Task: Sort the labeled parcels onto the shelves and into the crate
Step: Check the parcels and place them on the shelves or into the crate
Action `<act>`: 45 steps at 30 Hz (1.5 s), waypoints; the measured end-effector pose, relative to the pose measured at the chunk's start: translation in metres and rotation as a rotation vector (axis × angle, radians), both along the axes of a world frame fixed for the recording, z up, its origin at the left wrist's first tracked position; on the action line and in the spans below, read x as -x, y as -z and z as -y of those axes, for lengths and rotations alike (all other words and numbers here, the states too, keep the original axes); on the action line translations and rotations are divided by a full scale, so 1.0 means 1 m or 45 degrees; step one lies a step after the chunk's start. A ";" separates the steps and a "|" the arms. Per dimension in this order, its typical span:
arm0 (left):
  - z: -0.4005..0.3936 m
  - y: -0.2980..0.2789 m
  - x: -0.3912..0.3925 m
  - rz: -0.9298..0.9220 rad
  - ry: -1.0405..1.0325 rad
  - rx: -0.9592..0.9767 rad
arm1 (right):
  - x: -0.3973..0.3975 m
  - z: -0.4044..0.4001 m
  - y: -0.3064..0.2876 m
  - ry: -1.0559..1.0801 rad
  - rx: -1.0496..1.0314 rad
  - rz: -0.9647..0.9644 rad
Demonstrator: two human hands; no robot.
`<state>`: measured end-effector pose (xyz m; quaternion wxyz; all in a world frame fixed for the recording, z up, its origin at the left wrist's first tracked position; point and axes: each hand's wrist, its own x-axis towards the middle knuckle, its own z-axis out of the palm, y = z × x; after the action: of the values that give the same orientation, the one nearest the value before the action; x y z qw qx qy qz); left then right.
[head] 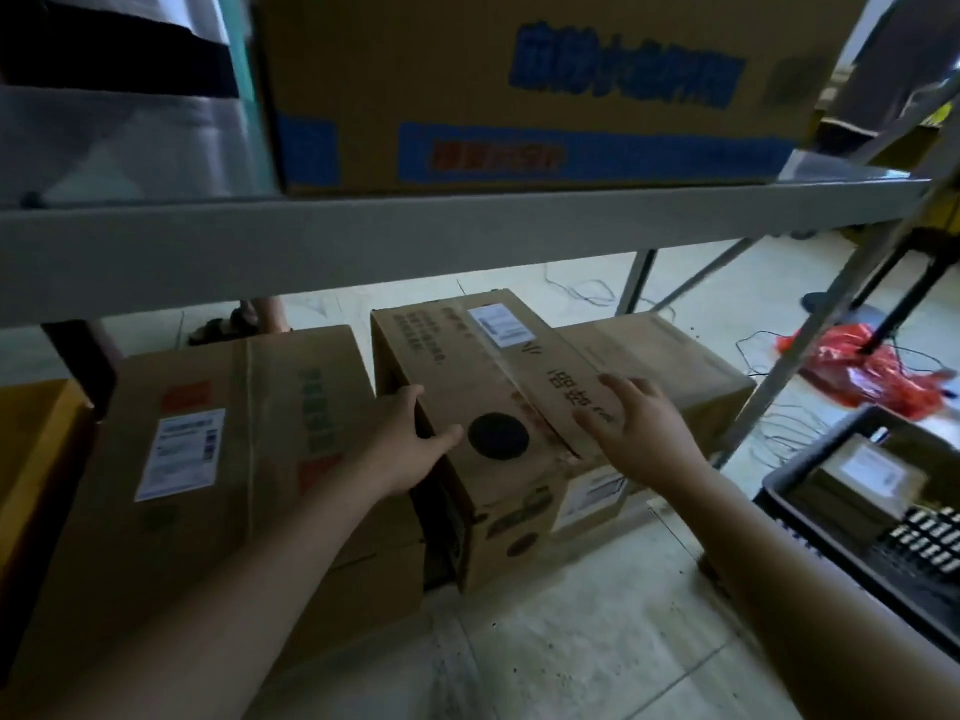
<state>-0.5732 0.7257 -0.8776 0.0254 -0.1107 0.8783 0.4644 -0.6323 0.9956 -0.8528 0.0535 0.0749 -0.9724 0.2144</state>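
Note:
A long brown cardboard parcel (467, 371) with a white label and a black round mark lies on the floor level under the grey metal shelf (415, 241). My left hand (410, 444) grips its near left corner, thumb across the top. My right hand (639, 428) rests flat on the right side of its top, fingers straight. It sits between a large labeled box (208, 449) on the left and a lower box (685, 366) on the right. A dark plastic crate (779, 491) stands at the right with a labeled parcel (867, 472) inside.
A big brown box with blue print (519, 85) fills the shelf above. A red plastic bag (862, 371) and loose cables lie on the tiled floor beyond the slanted shelf post (810, 330). A person's sandalled foot (244, 319) shows behind the boxes.

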 end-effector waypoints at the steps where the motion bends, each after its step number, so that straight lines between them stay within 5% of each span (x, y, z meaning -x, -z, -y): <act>1: -0.011 0.002 0.006 0.009 -0.022 0.019 | 0.010 -0.013 0.003 0.006 -0.027 0.015; 13: -0.079 0.025 0.041 0.260 -0.372 0.208 | 0.144 -0.079 0.051 -0.384 -0.086 0.365; 21: -0.102 0.023 0.035 0.330 -0.521 0.279 | 0.150 -0.081 0.045 -0.541 0.077 0.335; 30: -0.094 0.015 0.021 0.485 -0.489 0.518 | 0.148 -0.085 0.048 -0.497 -0.122 0.420; 35: -0.078 0.021 0.042 0.466 -0.406 0.413 | 0.146 -0.068 0.060 -0.638 -0.075 0.555; 41: -0.075 0.036 0.039 0.384 -0.458 -0.031 | 0.143 -0.073 0.076 -0.596 0.281 0.630; 45: -0.082 0.038 0.027 0.268 -0.476 -0.090 | 0.130 -0.078 0.073 -0.584 0.238 0.614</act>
<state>-0.6004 0.8073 -0.9161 0.0341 -0.3187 0.8182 0.4773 -0.7624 1.0736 -0.9261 -0.2207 0.2334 -0.8912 0.3204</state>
